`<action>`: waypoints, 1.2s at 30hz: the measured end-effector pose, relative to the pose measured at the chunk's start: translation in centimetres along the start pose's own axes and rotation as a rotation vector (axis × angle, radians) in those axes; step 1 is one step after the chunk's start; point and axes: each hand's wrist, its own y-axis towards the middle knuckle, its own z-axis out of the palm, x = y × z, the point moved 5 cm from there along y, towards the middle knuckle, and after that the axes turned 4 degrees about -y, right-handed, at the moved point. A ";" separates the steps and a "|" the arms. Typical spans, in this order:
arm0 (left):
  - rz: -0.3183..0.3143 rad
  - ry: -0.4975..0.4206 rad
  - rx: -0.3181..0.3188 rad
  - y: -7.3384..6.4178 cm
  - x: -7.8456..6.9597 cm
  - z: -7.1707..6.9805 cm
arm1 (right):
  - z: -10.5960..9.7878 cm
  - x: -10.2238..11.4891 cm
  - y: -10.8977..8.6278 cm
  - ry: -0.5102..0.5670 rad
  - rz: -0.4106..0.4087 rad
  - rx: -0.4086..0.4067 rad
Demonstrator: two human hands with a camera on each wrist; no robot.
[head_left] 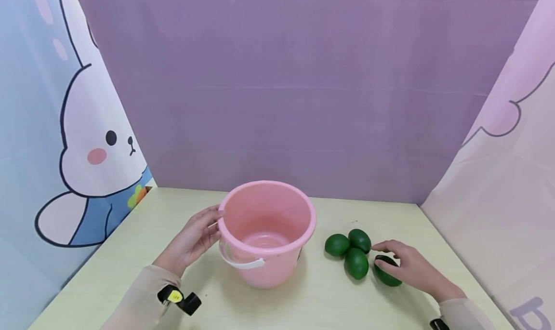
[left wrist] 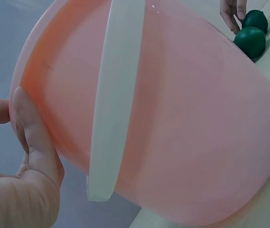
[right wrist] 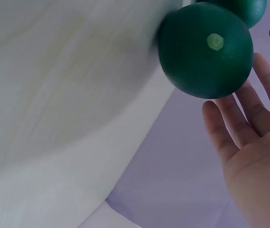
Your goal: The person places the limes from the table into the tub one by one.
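Observation:
A pink bucket [head_left: 266, 267] with a white handle [head_left: 243, 262] stands upright on the table. My left hand [head_left: 197, 236] pinches its rim at the left side; the left wrist view has the thumb [left wrist: 35, 128] on the outer wall and fingers over the rim. To the right of the bucket lie several smooth dark green avocados [head_left: 356, 264], three of them clustered. My right hand [head_left: 409, 265] hovers over the nearest avocado [head_left: 387, 272], thumb and fingers spread about it. In the right wrist view its fingers extend beside that avocado [right wrist: 206, 52], showing a pale stem scar.
The pale wooden table [head_left: 208, 306] ends at a purple backdrop [head_left: 277, 94] behind the bucket. Printed cloths hang at both sides, the left one [head_left: 99, 127] with a cartoon rabbit.

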 end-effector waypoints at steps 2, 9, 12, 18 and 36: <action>0.000 -0.002 0.003 0.0 0.0 0.0 | 0.0 -0.2 -0.1 0.002 0.023 0.016; 0.002 -0.007 0.006 0.1 0.0 0.0 | 0.2 -0.9 -0.3 0.022 0.082 0.079; 0.003 0.000 0.006 0.1 0.0 0.0 | 0.4 -1.1 -0.4 0.038 0.096 0.100; 0.003 0.005 0.008 0.1 0.0 0.0 | 0.7 -1.5 -0.7 0.053 0.097 0.118; 0.003 -0.024 0.000 0.1 0.0 0.0 | 1.3 -1.9 -1.5 0.060 0.096 0.177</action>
